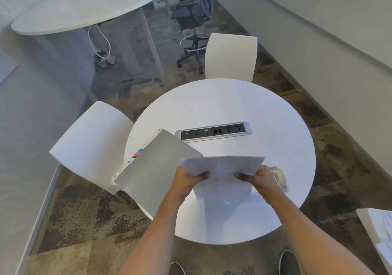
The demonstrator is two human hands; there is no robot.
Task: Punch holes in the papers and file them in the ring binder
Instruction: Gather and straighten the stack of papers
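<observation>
- left hand (187,178) and right hand (262,179) each pinched the folded white paper sheets (222,165), above the round white table (222,105)
- grey ring binder (154,168) lay left of the sheets

We have 1 view, from the person's head, looking steeply forward and down over a round white table (222,109). It sits close above both forearms, its wide angle bending the surrounding floor and walls.
</observation>
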